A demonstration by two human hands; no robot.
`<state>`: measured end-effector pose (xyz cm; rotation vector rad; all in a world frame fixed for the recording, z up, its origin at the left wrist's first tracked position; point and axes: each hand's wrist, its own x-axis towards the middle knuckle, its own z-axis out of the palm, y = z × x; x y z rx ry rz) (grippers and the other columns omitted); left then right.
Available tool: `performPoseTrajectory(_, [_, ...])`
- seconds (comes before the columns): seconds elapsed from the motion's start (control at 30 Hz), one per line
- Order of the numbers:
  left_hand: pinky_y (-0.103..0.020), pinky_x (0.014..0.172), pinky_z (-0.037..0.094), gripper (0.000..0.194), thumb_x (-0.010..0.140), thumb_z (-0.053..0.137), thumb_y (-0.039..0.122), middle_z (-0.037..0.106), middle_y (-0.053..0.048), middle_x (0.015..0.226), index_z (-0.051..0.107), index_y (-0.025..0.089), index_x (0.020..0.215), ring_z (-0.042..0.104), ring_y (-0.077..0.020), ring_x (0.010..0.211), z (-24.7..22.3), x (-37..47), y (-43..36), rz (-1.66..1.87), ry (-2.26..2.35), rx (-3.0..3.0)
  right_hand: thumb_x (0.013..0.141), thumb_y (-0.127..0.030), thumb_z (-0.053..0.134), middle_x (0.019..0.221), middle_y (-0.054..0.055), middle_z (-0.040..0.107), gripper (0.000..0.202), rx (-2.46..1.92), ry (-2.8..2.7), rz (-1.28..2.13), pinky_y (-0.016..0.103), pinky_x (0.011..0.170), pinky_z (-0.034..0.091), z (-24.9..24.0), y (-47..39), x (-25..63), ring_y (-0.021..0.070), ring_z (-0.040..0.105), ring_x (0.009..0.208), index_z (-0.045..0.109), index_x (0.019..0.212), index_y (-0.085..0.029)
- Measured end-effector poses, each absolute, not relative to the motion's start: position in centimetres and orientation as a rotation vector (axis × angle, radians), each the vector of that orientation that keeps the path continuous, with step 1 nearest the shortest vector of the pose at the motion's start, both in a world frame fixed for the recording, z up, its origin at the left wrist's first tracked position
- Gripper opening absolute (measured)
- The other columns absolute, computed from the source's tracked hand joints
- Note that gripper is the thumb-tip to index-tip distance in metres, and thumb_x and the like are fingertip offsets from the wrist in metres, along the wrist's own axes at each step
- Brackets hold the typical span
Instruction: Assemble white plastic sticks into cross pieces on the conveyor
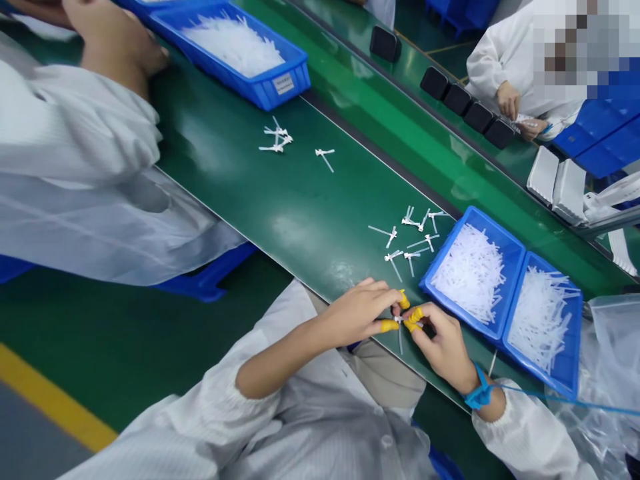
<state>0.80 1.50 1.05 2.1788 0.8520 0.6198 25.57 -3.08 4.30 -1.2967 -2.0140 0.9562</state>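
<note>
My left hand (357, 313) and my right hand (443, 343) meet at the near edge of the green belt (300, 213). Both wear yellow finger cots. Their fingertips pinch one small white plastic part (399, 321), and a thin stem hangs down from it. A blue strap (479, 395) circles my right wrist. Just beyond my fingers, several similar white T-shaped parts (413, 237) lie loose on the belt. To the right of my right hand stand two blue trays (517, 263), one (473, 273) and the other (543, 320), both filled with thin white pieces.
A second small cluster of white parts (277, 137) lies farther up the belt. A third blue tray (295, 73) of white pieces stands at the top. A co-worker's white sleeve (75, 153) and hand (120, 40) fill the left. Another person (510, 100) works beside black boxes (465, 107).
</note>
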Motion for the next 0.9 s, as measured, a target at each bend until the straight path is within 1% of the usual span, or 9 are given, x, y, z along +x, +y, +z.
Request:
performPoseTrajectory(0.2, [-0.034,0.095,0.042,0.016,0.104,0.079,0.022,0.081,-0.001,0.113,0.067,0.024,0.113,0.068,-0.0243,0.109,1.09,0.60,1.66,0.607,0.784,2.151,0.102,-0.013,0.061,0.094,0.004,0.075,0.014,-1.261,-2.071,0.890,0.030,0.075,0.054,3.83,-2.81,25.79,0.0193,0.069,0.082,0.071,0.102,-0.023])
performPoseTrajectory(0.33, [-0.034,0.095,0.042,0.015,0.103,0.081,0.026,0.081,-0.001,0.113,0.068,0.024,0.111,0.068,-0.0242,0.109,1.12,0.57,1.74,0.595,0.806,2.129,0.102,-0.009,0.062,0.098,0.005,0.078,0.017,-1.199,-2.117,0.873,0.032,0.080,0.057,4.09,-2.59,25.64,0.0208,0.072,0.088,0.069,0.100,-0.023])
performPoseTrajectory(0.47, [-0.032,0.095,0.043,0.014,0.103,0.080,0.021,0.080,-0.001,0.112,0.070,0.024,0.111,0.069,-0.0231,0.109,1.21,0.40,1.98,0.600,0.784,2.095,0.099,-0.004,0.061,0.107,0.006,0.081,0.021,-1.144,-2.103,0.913,0.034,0.090,0.059,4.18,-2.52,25.52,0.0212,0.075,0.099,0.065,0.094,-0.024])
performPoseTrajectory(0.63, [-0.031,0.094,0.043,0.009,0.103,0.077,0.016,0.080,-0.001,0.109,0.072,0.024,0.106,0.069,-0.0220,0.106,1.32,0.34,2.10,0.602,0.788,2.077,0.098,-0.004,0.061,0.106,0.004,0.080,0.021,-1.147,-2.115,0.881,0.033,0.090,0.058,4.18,-2.57,25.45,0.0207,0.074,0.099,0.064,0.094,-0.024])
performPoseTrajectory(0.73, [-0.032,0.094,0.043,0.009,0.103,0.077,0.017,0.080,0.000,0.107,0.072,0.024,0.106,0.069,-0.0216,0.103,1.42,0.51,2.02,0.598,0.805,2.078,0.098,-0.006,0.061,0.101,0.005,0.079,0.019,-1.225,-2.135,0.857,0.032,0.082,0.057,4.22,-2.62,25.43,0.0206,0.072,0.091,0.066,0.096,-0.024])
performPoseTrajectory(0.8, [-0.032,0.094,0.043,0.010,0.103,0.077,0.017,0.080,0.000,0.105,0.072,0.025,0.106,0.069,-0.0213,0.101,1.48,0.62,1.97,0.601,0.818,2.076,0.098,-0.007,0.062,0.096,0.004,0.077,0.019,-1.281,-2.138,0.838,0.031,0.076,0.056,4.24,-2.68,25.42,0.0205,0.071,0.084,0.069,0.102,-0.024])
performPoseTrajectory(0.83, [-0.032,0.093,0.043,0.010,0.103,0.076,0.016,0.080,0.001,0.104,0.072,0.025,0.106,0.069,-0.0212,0.100,1.48,0.67,1.95,0.604,0.823,2.075,0.097,-0.008,0.062,0.095,0.004,0.077,0.020,-1.297,-2.134,0.838,0.031,0.075,0.057,4.24,-2.71,25.40,0.0208,0.071,0.083,0.070,0.107,-0.024])
performPoseTrajectory(0.9, [-0.032,0.093,0.043,0.012,0.103,0.074,0.014,0.081,0.001,0.104,0.071,0.025,0.105,0.069,-0.0213,0.100,1.46,0.76,1.90,0.612,0.828,2.077,0.096,-0.009,0.062,0.098,0.004,0.080,0.026,-1.311,-2.108,0.873,0.032,0.079,0.060,4.27,-2.76,25.37,0.0219,0.076,0.089,0.070,0.115,-0.024])
